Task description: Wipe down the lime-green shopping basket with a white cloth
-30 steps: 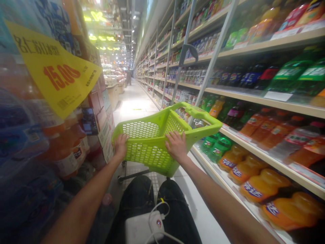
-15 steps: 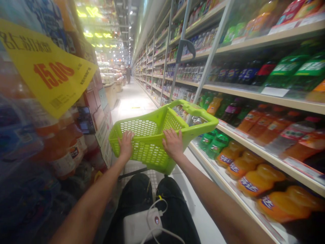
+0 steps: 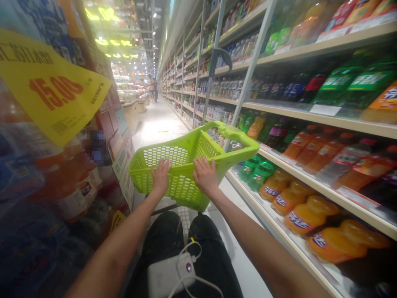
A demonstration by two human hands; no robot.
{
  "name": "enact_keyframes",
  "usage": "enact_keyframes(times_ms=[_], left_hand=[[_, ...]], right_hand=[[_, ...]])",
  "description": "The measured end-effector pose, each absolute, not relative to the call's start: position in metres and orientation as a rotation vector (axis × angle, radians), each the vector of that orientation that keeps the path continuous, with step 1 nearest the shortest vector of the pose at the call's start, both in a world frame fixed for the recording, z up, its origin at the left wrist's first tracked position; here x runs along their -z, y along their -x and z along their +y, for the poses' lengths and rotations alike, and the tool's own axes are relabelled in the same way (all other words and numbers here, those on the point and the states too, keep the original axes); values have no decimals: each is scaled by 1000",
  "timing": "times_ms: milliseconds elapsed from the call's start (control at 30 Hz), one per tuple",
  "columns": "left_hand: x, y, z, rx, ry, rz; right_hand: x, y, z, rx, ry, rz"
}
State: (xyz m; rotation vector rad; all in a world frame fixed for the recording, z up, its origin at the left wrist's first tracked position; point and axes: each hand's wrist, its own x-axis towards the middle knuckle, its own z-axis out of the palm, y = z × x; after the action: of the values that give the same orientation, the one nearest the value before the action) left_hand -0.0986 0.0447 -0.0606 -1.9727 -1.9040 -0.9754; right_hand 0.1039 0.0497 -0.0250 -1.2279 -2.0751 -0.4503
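A lime-green plastic shopping basket [image 3: 180, 182] with honeycomb holes stands right in front of my knees, its looped handle pointing to the right. My left hand [image 3: 160, 178] is on the near rim, fingers hooked over it; a small whitish patch shows at its fingertips, too small to name. Further right along the same rim, my right hand [image 3: 205, 174] is closed over the edge with its fingers on the inside. The part of the basket's interior I can see holds nothing. On my lap lies a white power bank [image 3: 170, 275] with a white cable.
Drink shelves [image 3: 310, 114] run along the right, with orange soda bottles [image 3: 300, 217] on the lowest level. At left, stacked bottles stand behind a yellow price sign [image 3: 58, 89]. The tiled aisle [image 3: 151, 124] stretches ahead, where a person [image 3: 155, 90] stands far off.
My left hand has slid right along the rim, nearer my right hand. Shelves, basket and right hand appear slightly further left in view.
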Motion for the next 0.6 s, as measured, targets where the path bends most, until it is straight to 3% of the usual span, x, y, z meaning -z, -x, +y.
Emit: enact_keyframes(times_ms=[333, 600], left_hand=[[60, 98, 48, 883, 2145, -1710], [58, 117, 50, 865, 2062, -1825]], right_hand=[[23, -105, 48, 447, 1288, -2124], [24, -107, 49, 432, 1249, -2149]])
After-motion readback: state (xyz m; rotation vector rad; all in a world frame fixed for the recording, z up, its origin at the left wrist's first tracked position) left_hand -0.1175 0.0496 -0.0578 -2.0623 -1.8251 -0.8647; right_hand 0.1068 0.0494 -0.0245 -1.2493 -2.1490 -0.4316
